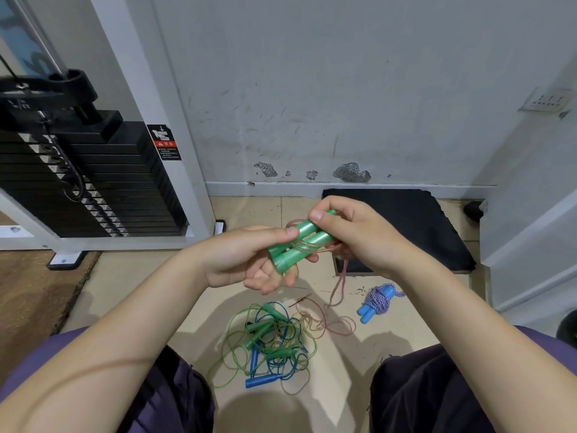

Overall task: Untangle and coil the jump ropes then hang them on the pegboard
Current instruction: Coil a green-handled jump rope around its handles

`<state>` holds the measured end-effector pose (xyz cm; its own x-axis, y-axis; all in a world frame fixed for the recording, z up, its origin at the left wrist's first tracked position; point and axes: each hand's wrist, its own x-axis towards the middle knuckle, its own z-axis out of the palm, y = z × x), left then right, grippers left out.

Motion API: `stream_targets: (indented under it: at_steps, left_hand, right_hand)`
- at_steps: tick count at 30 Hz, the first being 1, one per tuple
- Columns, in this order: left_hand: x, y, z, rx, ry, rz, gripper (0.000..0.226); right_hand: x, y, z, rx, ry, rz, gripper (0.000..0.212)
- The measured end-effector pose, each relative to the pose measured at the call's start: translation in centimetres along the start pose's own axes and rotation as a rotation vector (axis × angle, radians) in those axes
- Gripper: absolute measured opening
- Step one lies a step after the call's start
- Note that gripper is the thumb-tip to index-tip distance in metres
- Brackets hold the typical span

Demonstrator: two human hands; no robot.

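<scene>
Head view shows two glossy green plastic jump-rope handles (296, 245) lying side by side, held up between both hands. A thin translucent pink cord (338, 285) is wound across their middle and trails down from under the right hand to the floor. The left hand (246, 260) grips the handles' lower ends, thumb laid on top and fingers curled beneath. The right hand (352, 235) pinches the upper ends, thumb pressing on the upper handle (its other fingers are hidden behind the handles).

Below the hands, on the beige tiled floor (125, 295), lies a tangled heap of green and blue ropes with handles (268, 342). Below and right of the right hand rests a coiled blue rope bundle with blue handles (377, 301). Beyond the right hand lies a black floor mat (421, 220); left of the left hand stands a black weight stack (93, 179) in a white frame.
</scene>
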<state>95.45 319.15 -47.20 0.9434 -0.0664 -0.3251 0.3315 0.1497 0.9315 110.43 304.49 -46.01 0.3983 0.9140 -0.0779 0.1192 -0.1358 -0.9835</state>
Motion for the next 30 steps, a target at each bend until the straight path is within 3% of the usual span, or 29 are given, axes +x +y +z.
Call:
stream_targets:
  at_steps: [5, 10, 15, 20, 23, 27, 30]
  left_hand:
    - [0.2, 0.0, 0.3, 0.019, 0.119, -0.012, 0.042]
    - [0.2, -0.3, 0.7, 0.105, 0.098, -0.061, 0.056]
    - [0.2, -0.4, 0.7, 0.065, 0.064, -0.024, 0.043]
    - [0.2, -0.3, 0.5, -0.075, 0.07, 0.183, 0.032]
    - [0.2, -0.1, 0.2, -0.146, 0.157, 0.291, 0.029]
    - [-0.3, 0.7, -0.9, -0.125, 0.347, 0.376, 0.02]
    - [-0.5, 0.6, -1.5, -0.003, 0.508, 0.357, 0.016]
  right_hand:
    - [0.3, 0.5, 0.2, -0.158, 0.063, -0.089, 0.013]
    - [0.2, 0.5, 0.3, -0.172, 0.071, -0.128, 0.013]
    - [0.2, 0.5, 0.1, -0.184, 0.076, -0.125, 0.019]
    - [0.7, 0.3, -0.1, 0.159, 0.063, 0.003, 0.053]
    - [0.8, 0.8, -0.1, 0.282, -0.003, 0.038, 0.038]
    - [0.5, 1.3, 0.3, -0.027, 0.022, 0.023, 0.007]
    - [0.4, 1.2, 0.9, -0.156, 0.025, -0.037, 0.009]
